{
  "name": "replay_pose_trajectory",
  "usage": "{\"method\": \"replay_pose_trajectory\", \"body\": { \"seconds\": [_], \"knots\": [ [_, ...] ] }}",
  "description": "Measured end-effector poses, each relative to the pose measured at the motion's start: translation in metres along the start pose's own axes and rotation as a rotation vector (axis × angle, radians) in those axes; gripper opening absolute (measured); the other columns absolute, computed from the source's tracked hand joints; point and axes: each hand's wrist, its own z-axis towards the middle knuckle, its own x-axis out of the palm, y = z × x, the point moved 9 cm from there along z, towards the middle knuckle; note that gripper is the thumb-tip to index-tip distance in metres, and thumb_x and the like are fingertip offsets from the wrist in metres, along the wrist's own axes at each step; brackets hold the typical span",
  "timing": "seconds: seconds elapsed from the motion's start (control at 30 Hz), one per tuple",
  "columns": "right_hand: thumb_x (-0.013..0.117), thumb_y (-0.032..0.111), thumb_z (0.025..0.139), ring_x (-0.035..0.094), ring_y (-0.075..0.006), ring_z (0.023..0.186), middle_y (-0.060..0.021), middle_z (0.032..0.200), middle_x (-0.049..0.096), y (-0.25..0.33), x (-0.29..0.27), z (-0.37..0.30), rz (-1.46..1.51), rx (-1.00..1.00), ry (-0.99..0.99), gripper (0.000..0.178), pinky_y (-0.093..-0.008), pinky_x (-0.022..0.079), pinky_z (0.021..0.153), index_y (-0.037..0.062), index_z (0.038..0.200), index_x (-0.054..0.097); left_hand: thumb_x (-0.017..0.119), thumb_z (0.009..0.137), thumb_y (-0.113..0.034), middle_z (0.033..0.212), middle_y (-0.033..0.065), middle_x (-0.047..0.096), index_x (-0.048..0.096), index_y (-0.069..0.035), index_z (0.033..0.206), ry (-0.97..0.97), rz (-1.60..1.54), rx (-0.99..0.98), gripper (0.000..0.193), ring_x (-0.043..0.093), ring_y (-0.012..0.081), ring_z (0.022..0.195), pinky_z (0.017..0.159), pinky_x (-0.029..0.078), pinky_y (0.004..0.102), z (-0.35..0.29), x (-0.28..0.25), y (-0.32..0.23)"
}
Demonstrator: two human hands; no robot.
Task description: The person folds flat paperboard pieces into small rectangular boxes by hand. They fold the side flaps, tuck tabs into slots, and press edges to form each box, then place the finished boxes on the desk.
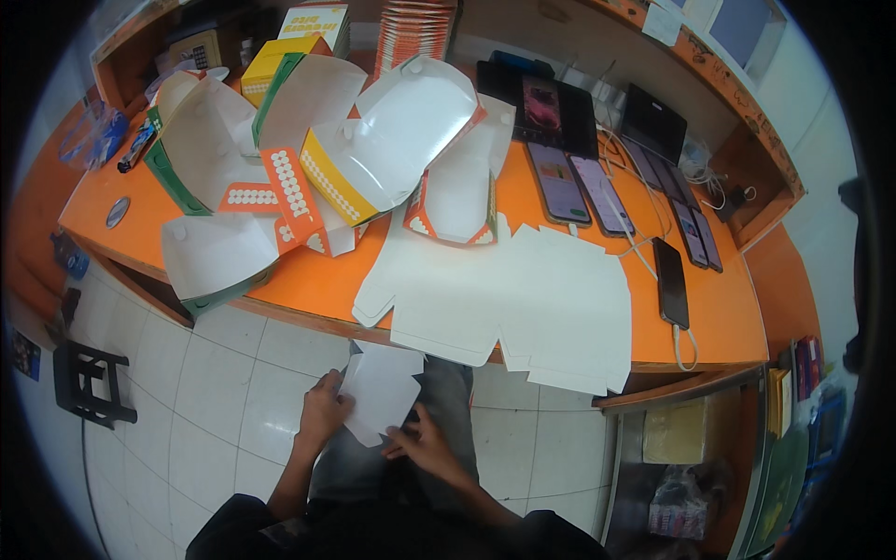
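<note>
A small white cardboard box blank (pixel 383 387) with cut flaps is over my lap, its plain side up. My left hand (pixel 324 411) is closed on its left edge, the thumb lying over the card. At the lower right edge, my right hand (pixel 425 445) has its thumb and fingers around a flap. Just beyond, larger flat white box blanks (pixel 523 303) lie on the orange desk (pixel 714 322) and overhang its front edge. Folded open food boxes (pixel 401 140), white inside with green, yellow or orange sides, are heaped at the left and centre.
Several phones (pixel 607 191) and white cables lie on the desk's right side. A stack of orange-edged card (pixel 415 37) stands at the back. On the tiled floor at left is a black stool (pixel 91 385). An open shelf (pixel 677 467) holds packages at lower right.
</note>
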Motion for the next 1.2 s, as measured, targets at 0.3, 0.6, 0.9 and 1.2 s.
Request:
{"method": "replay_pose_trajectory", "body": {
  "seconds": [0.3, 0.6, 0.9, 1.2],
  "knots": [
    [0.063, 0.009, 0.089, 0.067, -0.0249, 0.088, -0.0168, 0.096, 0.065, -0.015, -0.056, 0.006, 0.039, -0.026, -0.211, 0.027, -0.0333, 0.057, 0.076, -0.0054, 0.11, 0.054, 0.074, 0.07, -0.012, 0.101, 0.0125, 0.056, 0.056, -0.005, 0.096, -0.105, -0.115, 0.421, 0.032, 0.056, 0.0311, 0.097, 0.089, 0.043, 0.0415, -0.028, -0.017, -0.089],
    [0.066, 0.009, 0.087, 0.066, -0.0176, 0.081, -0.0102, 0.087, 0.067, -0.002, -0.069, -0.002, 0.159, -0.019, -0.234, 0.013, -0.0298, 0.057, 0.074, -0.003, 0.092, 0.065, 0.068, 0.079, -0.008, 0.095, 0.0138, 0.057, 0.059, 0.0, 0.091, 0.206, -0.225, 0.454, 0.017, 0.056, 0.0324, 0.091, 0.08, 0.046, 0.0406, -0.04, 0.036, -0.097],
    [0.066, 0.007, 0.087, 0.063, -0.0127, 0.08, -0.008, 0.086, 0.066, 0.0, -0.059, 0.002, 0.064, -0.151, -0.22, 0.013, -0.0248, 0.055, 0.074, -0.0059, 0.088, 0.066, 0.062, 0.082, -0.004, 0.1, 0.0167, 0.059, 0.06, 0.003, 0.099, 0.129, -0.262, 0.31, 0.018, 0.056, 0.035, 0.098, 0.087, 0.046, 0.0399, -0.04, 0.044, -0.102],
    [0.067, 0.005, 0.086, 0.064, -0.0141, 0.081, -0.0093, 0.085, 0.066, -0.014, -0.066, 0.005, 0.088, -0.107, -0.227, 0.011, -0.0244, 0.054, 0.078, -0.0062, 0.087, 0.065, 0.061, 0.087, -0.005, 0.104, 0.0162, 0.061, 0.063, 0.002, 0.105, 0.278, -0.348, 0.268, 0.019, 0.06, 0.0318, 0.101, 0.09, 0.048, 0.0361, -0.044, 0.047, -0.093]
  ]
}}
